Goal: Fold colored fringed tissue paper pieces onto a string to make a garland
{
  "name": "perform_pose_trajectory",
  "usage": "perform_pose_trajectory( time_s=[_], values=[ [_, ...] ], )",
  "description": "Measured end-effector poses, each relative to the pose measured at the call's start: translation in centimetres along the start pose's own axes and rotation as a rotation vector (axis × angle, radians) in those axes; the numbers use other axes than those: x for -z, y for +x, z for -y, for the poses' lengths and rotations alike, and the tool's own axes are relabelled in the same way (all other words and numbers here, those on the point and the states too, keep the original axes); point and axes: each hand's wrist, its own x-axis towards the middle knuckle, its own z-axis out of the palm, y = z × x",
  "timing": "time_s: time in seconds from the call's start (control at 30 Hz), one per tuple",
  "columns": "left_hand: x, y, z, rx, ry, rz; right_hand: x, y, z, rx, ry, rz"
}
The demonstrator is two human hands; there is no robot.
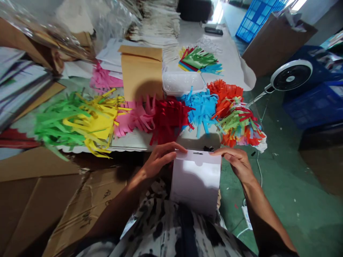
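A flat white paper package (197,178) with a hang slot in its top flap rests against my front at the table edge. My left hand (162,159) pinches its upper left corner between thumb and fingers. At the upper right corner, my right hand (238,161) is closed on the same flap. Just beyond lie bundles of fringed tissue paper: dark red (170,116), blue (202,107), pink (134,117), yellow (100,121) and green (60,119). A small black object (208,148) sits behind the flap.
Orange fringe (225,92) and a mixed-colour bundle (242,123) lie at the table's right end, beside a small fan (291,77). Behind the row are a brown envelope (142,75) and a white tray (183,82). Cardboard (88,207) stands at lower left.
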Motion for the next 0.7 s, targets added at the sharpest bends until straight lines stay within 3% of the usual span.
perform_pose_trajectory(
  time_s=[0.17,0.27,0.4,0.53,0.6,0.7],
  values=[
    [-2.8,-0.1,-1.3,0.07,-0.013,-0.23,-1.9,-0.1,2.6,-0.023,-0.021,-0.103],
    [-3.5,-0.5,-1.2,0.169,-0.147,-0.259,-2.4,-0.4,3.6,-0.088,0.059,-0.128],
    [-3.3,-1.0,-0.2,0.255,-0.325,-0.24,-2.3,-1.1,2.8,-0.159,0.13,-0.141],
    [-2.5,-1.4,0.6,0.307,-0.417,-0.075,-2.0,-1.8,0.9,-0.18,0.178,-0.144],
    [-2.2,-1.4,0.7,0.321,-0.442,-0.003,-1.6,-2.0,0.7,-0.159,0.117,-0.126],
    [-2.2,-0.8,0.9,0.316,-0.443,0.008,-1.2,-1.7,1.8,-0.043,-0.143,-0.077]
  ],
)
